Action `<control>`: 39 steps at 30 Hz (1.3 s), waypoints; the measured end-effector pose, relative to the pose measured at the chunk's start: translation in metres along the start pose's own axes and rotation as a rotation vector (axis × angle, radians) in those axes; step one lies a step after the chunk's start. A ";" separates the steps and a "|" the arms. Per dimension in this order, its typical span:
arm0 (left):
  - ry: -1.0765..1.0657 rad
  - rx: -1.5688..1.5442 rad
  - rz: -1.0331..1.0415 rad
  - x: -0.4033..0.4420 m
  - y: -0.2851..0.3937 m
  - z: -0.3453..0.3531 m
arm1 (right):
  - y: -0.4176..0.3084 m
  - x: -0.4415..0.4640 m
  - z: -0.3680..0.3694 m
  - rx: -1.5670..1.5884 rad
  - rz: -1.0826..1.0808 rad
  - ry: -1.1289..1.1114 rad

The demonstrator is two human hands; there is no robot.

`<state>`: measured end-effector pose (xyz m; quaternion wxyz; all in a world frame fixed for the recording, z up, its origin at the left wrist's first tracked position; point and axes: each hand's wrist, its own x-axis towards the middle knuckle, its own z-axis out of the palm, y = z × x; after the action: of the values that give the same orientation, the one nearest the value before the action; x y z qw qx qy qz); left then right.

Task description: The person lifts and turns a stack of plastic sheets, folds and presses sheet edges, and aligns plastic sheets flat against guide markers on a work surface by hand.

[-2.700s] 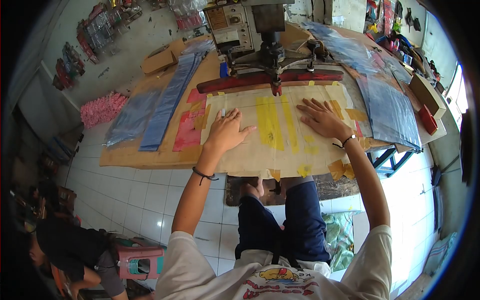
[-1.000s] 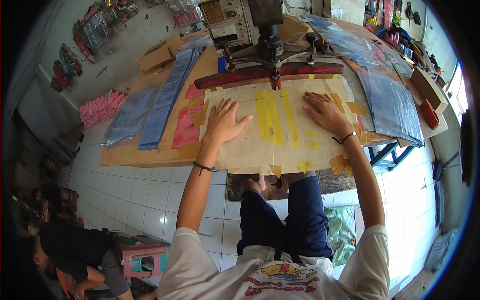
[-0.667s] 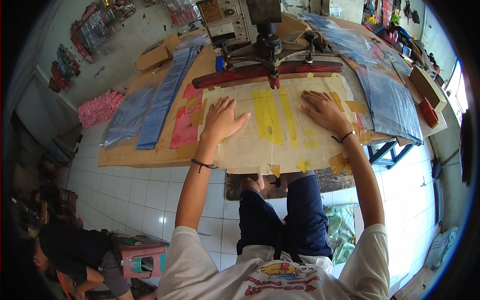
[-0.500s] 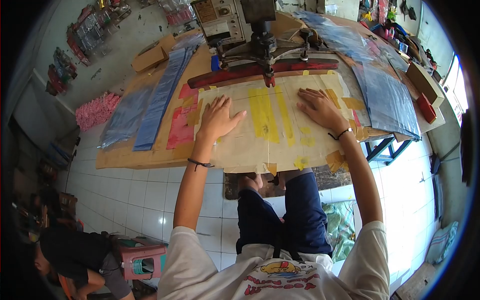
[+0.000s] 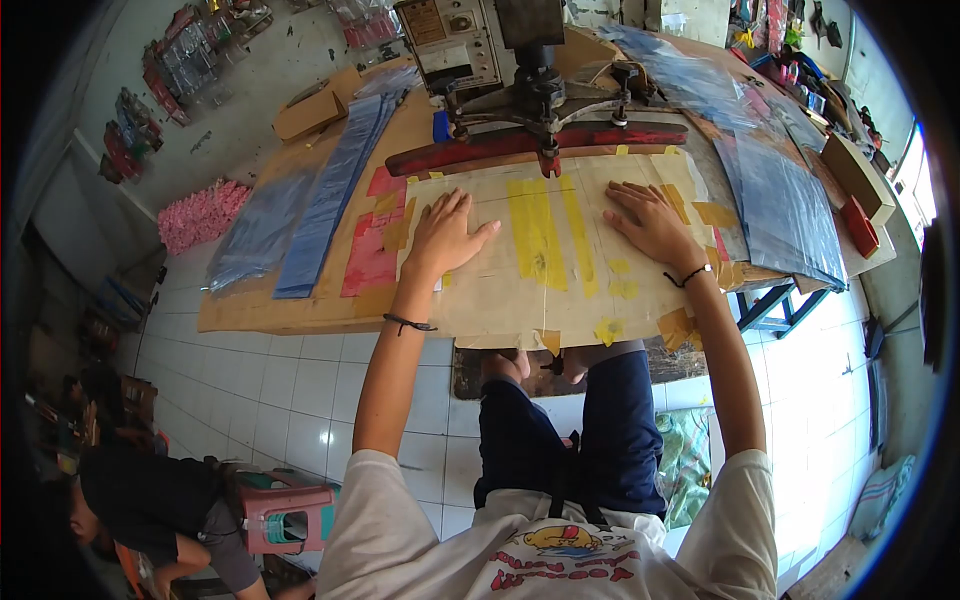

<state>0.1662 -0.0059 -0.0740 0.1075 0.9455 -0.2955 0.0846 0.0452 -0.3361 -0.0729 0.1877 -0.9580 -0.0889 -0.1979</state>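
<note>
Taped sheet [image 5: 545, 250] on tabletop [image 5: 335, 252], near red bar [image 5: 450, 155]; left hand [image 5: 445, 236] and right hand [image 5: 652, 230] laid palm-down on it, each grip flattened out, palms hidden, apparently clasping nothing.

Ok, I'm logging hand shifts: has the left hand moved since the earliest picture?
Yes: the left hand now lies a little farther forward on the taped sheet, closer to the red bar.

Head view, forward and down, apparently fisheye
</note>
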 end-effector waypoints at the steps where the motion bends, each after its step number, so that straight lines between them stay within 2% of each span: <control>1: -0.001 0.001 -0.001 0.000 0.000 0.000 | 0.000 0.000 0.000 -0.002 -0.003 0.007; 12: 0.011 -0.078 -0.004 -0.003 0.001 -0.005 | 0.000 0.000 0.000 0.008 -0.005 0.022; 30: 0.023 -0.017 -0.001 0.000 0.001 -0.007 | -0.002 0.001 -0.002 0.027 -0.014 0.054; 33: 0.153 -0.429 0.027 0.003 -0.019 -0.005 | 0.001 0.003 0.000 0.044 -0.039 0.080; 36: 0.162 -0.630 -0.116 -0.013 -0.023 -0.023 | 0.001 0.005 -0.001 0.085 -0.014 0.080; 39: 0.213 -0.608 -0.014 -0.010 -0.045 -0.010 | -0.003 0.003 -0.004 0.068 0.047 0.095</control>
<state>0.1831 0.0387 -0.0736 0.4159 0.8579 -0.2880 0.0904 0.0458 -0.3346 -0.0668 0.2285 -0.9424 -0.0638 -0.2357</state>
